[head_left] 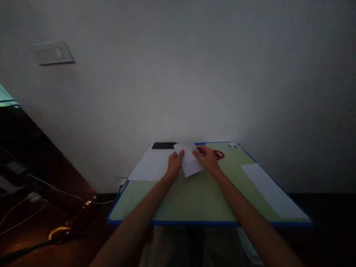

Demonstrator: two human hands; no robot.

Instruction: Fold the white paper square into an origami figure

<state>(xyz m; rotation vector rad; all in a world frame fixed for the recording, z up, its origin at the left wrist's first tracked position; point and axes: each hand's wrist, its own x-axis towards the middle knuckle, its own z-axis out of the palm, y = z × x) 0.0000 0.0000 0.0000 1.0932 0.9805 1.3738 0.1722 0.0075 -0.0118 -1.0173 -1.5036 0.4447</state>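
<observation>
A small white sheet of paper [190, 160] is held between both hands over the far part of a green table top with a blue edge [194, 202]. My left hand [175, 164] grips its left edge with curled fingers. My right hand [206, 156] is closed on its right edge. Both forearms reach out from the bottom of the view. Red-handled scissors [219, 154] lie just right of my right hand.
A larger white sheet [151, 167] lies at the table's far left, a long white strip [274, 193] at the right. A black flat object [164, 145] and a small white paper shape [233, 145] sit by the wall. Cables [41, 193] run along the dark surface on the left.
</observation>
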